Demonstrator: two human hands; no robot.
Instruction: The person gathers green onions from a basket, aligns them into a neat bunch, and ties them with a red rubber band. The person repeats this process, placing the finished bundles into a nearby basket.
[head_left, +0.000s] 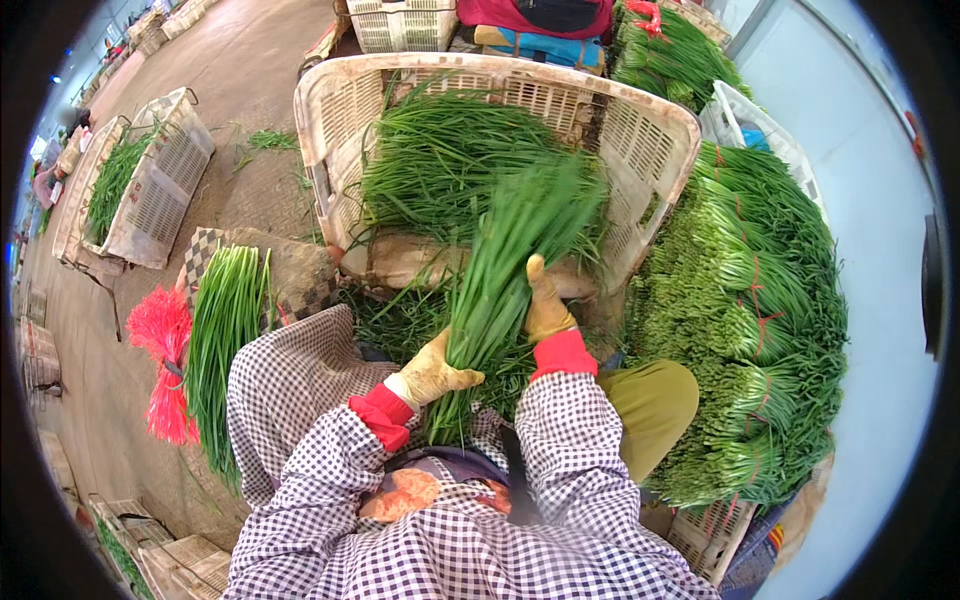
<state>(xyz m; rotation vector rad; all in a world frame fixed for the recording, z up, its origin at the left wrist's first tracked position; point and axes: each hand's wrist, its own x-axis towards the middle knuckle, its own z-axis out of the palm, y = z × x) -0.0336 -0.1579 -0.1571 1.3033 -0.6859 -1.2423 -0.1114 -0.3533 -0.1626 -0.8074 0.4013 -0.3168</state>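
A bunch of long green garlic chives (491, 292) slants up and to the right over my lap, its upper end blurred. My left hand (435, 371), in a yellowish glove, grips the bunch low down from the left. On its right side rests my gloved right hand (548, 300), thumb up, fingers partly hidden behind the leaves; how firmly it holds cannot be told. Beyond the bunch, a tilted plastic crate (495, 66) holds a heap of loose chives (450, 165). Trimmed bits and loose leaves lie beneath my hands.
Tied chive bundles (720, 315) are stacked high at my right, beside a pale wall (892, 300). At my left lie a sorted bunch (225, 337) and red plastic ties (161, 360). More crates (161, 180) stand on the floor at the left. People are far off at the left edge.
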